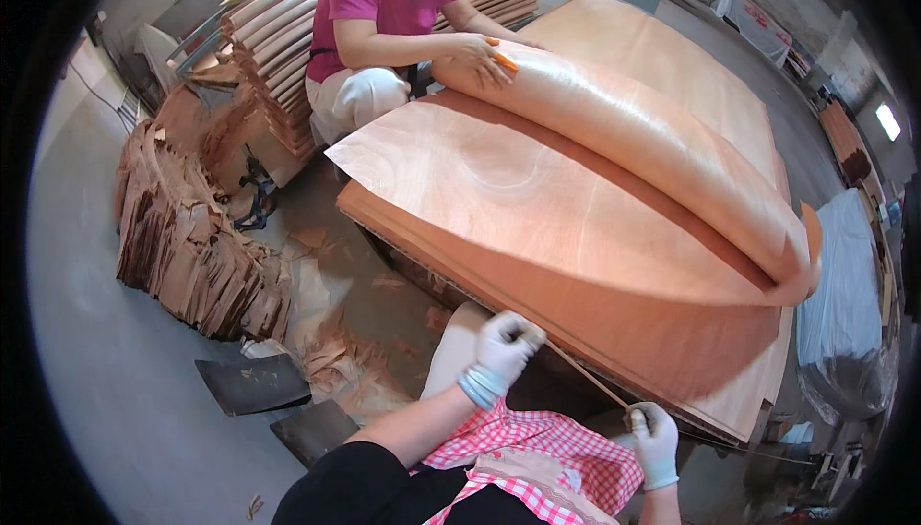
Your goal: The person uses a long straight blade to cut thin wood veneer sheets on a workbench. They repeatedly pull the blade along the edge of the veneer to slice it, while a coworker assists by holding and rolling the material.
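Note:
A narrow strip of wood veneer is stretched between my gloved hands, along the near edge of a stack of veneer sheets. My left hand is closed on its left end. Around its right end, lower down, my right hand is closed too. On the stack lies a large reddish-brown veneer sheet with swirling grain. Its near edge is lifted off the stack, and a thick roll of veneer lies across it.
Across the stack a person in a magenta shirt crouches with hands on the roll. Bundled veneer scraps stand at the left, near two dark flat pieces on the floor. A plastic-wrapped stack stands at the right.

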The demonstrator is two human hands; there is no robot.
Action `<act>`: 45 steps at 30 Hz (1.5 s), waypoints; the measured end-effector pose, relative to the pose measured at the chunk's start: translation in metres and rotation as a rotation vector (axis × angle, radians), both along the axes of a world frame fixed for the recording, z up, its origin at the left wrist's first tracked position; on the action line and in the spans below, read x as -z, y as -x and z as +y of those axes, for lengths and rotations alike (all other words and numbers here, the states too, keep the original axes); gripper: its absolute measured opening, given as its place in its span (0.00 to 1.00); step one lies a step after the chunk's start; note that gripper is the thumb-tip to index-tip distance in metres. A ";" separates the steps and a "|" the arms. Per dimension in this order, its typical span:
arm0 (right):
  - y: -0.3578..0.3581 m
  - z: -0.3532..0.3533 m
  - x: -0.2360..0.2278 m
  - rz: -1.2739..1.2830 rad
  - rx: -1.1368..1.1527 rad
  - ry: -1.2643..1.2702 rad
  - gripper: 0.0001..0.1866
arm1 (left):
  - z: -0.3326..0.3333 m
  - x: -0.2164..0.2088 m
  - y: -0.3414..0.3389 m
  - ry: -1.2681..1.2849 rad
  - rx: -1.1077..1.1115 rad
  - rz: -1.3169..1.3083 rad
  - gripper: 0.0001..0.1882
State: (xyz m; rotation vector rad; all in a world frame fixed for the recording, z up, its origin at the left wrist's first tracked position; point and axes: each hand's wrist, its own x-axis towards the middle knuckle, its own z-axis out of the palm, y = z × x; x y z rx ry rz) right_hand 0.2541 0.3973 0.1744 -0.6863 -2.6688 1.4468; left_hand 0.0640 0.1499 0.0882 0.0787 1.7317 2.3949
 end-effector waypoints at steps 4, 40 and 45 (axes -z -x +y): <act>-0.005 0.031 0.000 -0.124 0.029 0.048 0.06 | -0.062 0.018 0.059 0.024 -0.222 0.001 0.05; 0.048 0.142 0.070 -0.607 0.089 -0.436 0.23 | -0.335 0.073 0.313 1.599 -0.370 0.089 0.22; 0.028 0.148 0.086 -0.631 0.132 -0.378 0.23 | -0.227 0.024 0.298 1.990 -0.390 0.120 0.24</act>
